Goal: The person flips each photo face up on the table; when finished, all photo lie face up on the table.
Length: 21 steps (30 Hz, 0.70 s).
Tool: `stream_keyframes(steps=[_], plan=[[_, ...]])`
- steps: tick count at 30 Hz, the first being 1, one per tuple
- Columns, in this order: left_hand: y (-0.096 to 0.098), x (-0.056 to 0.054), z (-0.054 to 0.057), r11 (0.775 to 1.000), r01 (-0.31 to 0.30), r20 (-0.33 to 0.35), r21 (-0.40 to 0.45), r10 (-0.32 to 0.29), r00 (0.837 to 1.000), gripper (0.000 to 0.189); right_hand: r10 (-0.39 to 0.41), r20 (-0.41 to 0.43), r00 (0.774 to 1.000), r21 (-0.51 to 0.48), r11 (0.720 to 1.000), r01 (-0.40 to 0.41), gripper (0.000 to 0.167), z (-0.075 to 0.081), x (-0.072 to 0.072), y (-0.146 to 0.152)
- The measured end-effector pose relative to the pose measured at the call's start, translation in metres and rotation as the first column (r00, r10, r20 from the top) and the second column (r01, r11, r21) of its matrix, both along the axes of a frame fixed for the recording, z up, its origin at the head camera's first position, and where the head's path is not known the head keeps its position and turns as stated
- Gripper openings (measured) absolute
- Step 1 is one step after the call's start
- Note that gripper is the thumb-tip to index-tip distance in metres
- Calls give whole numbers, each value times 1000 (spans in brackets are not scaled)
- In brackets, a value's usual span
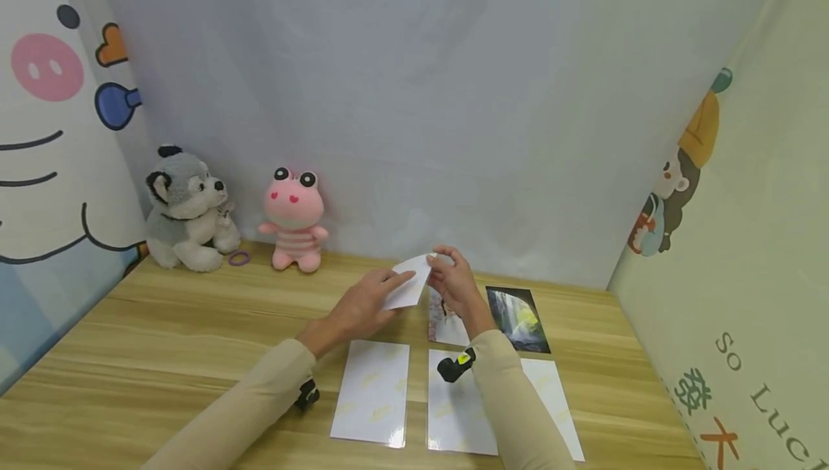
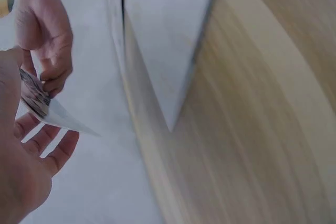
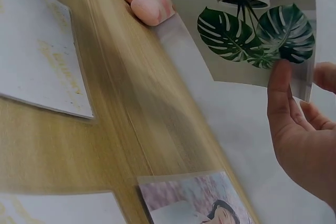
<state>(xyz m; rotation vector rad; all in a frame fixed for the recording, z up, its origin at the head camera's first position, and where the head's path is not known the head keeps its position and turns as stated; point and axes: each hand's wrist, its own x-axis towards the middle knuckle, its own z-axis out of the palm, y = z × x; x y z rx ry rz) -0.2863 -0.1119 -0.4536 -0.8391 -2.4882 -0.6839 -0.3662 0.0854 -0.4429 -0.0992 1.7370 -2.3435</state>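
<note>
Both hands hold one photo print (image 1: 406,288) above the back of the table, its white reverse showing in the head view. In the right wrist view the photo's picture side (image 3: 231,32) shows green monstera leaves and a pot, upside down. My left hand (image 1: 365,303) grips the left part of it, thumb on the white side. The right hand (image 1: 455,284) pinches the opposite edge between thumb and fingers. Below the right hand lies a portrait photo (image 1: 443,322), partly hidden by that hand. To its right a waterfall photo (image 1: 518,319) lies picture side up.
Nearer the front lie three prints with white backs: a left one (image 1: 371,392), a middle one (image 1: 453,412) and a right one (image 1: 550,398), the latter two partly under the right sleeve. A husky plush (image 1: 188,211), a purple ring (image 1: 239,258) and a pink plush (image 1: 295,218) are at back left.
</note>
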Motion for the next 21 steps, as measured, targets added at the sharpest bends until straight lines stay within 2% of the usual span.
stream_keyframes(steps=[3,7,13,21], plan=[[4,0,3,998,11,16,56,-12,1000,60,3,4,1000,-34,999,-3,18,-1,1,-1],[7,-1,6,994,47,-4,100,-47,999,59,-5,-7,1000,-24,1000,4,14,0,3,-2],[10,-1,11,984,81,23,160,-86,996,62,-38,-20,999,49,998,39,22,-1,5,-5],[12,-1,10,960,68,93,271,-96,991,51,-66,-9,998,104,992,67,30,-1,8,-10]])
